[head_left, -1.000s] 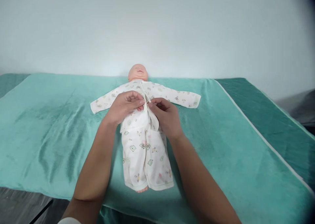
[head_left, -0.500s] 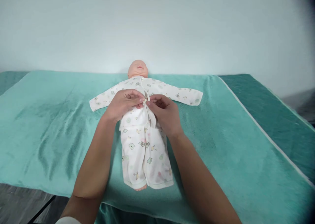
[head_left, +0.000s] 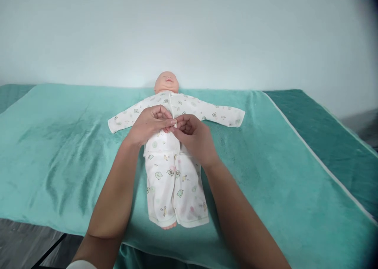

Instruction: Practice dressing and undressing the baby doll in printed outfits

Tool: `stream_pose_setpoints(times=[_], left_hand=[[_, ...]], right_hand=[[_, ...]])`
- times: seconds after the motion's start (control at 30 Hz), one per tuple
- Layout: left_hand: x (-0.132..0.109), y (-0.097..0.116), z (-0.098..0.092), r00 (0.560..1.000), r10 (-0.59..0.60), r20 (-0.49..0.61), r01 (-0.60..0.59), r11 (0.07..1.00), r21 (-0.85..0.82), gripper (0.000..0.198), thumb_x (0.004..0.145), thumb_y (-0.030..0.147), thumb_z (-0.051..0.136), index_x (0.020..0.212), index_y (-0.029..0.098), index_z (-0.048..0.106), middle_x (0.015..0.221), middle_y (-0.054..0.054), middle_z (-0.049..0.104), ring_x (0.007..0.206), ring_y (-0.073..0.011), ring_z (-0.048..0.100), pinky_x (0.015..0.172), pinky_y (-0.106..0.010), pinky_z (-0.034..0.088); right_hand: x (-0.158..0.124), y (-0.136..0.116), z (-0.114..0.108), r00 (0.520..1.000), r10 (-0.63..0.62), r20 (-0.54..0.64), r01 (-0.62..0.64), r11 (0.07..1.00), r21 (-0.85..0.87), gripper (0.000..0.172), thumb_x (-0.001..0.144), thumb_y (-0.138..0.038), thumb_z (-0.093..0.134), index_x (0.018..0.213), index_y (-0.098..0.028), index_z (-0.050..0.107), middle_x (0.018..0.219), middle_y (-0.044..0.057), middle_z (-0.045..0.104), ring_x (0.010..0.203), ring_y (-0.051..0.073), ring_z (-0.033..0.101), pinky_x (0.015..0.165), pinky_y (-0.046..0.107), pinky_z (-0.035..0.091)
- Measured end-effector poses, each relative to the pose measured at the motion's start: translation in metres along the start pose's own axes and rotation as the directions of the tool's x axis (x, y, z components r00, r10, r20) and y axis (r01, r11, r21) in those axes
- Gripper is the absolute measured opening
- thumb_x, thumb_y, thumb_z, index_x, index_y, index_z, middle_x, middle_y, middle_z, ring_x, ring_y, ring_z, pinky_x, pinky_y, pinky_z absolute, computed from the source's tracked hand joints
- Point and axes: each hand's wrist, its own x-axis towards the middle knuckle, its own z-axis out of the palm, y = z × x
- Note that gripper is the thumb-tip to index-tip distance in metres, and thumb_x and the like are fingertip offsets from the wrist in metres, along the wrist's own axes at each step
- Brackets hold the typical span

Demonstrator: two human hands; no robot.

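A baby doll [head_left: 166,82] lies on its back on a teal blanket [head_left: 59,143], dressed in a white printed shirt [head_left: 206,112] and matching trousers [head_left: 174,190]. Both sleeves are spread out sideways, and one bare foot shows at a trouser hem. My left hand [head_left: 149,124] pinches the left edge of the shirt front at the doll's chest. My right hand [head_left: 193,137] pinches the right edge, and the fingertips of both hands meet over the middle of the chest. The fastening between them is hidden by my fingers.
The teal blanket covers a table against a pale wall. A darker green cover [head_left: 325,143] with a white border lies to the right. The blanket's front edge hangs over a dark floor [head_left: 26,241] at the lower left.
My hands have drawn together; the two front edges of the shirt, apart a second ago, now meet under my fingertips. The view shifted slightly.
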Motion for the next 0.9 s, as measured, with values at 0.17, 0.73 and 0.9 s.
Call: stream_pose_setpoints(times=[0.17, 0.73, 0.9], left_hand=[[-0.001, 0.002, 0.001, 1.000, -0.028, 0.000, 0.028, 0.998, 0.048, 0.035, 0.070, 0.040, 0.090, 0.077, 0.019, 0.063, 0.064, 0.001, 0.062, 0.056, -0.0089, 0.058, 0.053, -0.023, 0.046], [-0.008, 0.011, -0.018, 0.999, -0.040, 0.025, 0.035, 0.987, 0.157, 0.019, 0.084, 0.037, 0.073, 0.087, 0.019, 0.067, 0.069, 0.000, 0.066, 0.054, -0.0098, 0.056, 0.048, -0.023, 0.040], [0.006, -0.008, -0.019, 0.916, 0.181, -0.357, 0.000, 0.892, 0.453, 0.013, 0.088, 0.032, 0.063, 0.081, 0.022, 0.062, 0.063, 0.003, 0.057, 0.054, -0.0114, 0.049, 0.054, -0.027, 0.038]], right_hand=[[-0.001, -0.004, -0.001, 0.999, -0.025, 0.033, 0.030, 0.985, -0.170, 0.019, 0.084, -0.029, 0.074, 0.102, -0.025, 0.067, 0.078, -0.003, 0.062, 0.069, 0.012, 0.056, 0.064, 0.028, 0.046], [0.006, 0.005, -0.017, 0.971, -0.190, -0.143, 0.208, 0.971, 0.118, 0.014, 0.090, -0.038, 0.073, 0.096, -0.026, 0.069, 0.076, -0.002, 0.063, 0.069, 0.013, 0.061, 0.067, 0.031, 0.053], [0.005, 0.005, -0.016, 0.921, -0.381, -0.085, 0.375, 0.924, -0.080, 0.008, 0.096, -0.030, 0.065, 0.101, -0.029, 0.071, 0.109, 0.003, 0.073, 0.107, 0.020, 0.068, 0.096, 0.041, 0.055]])
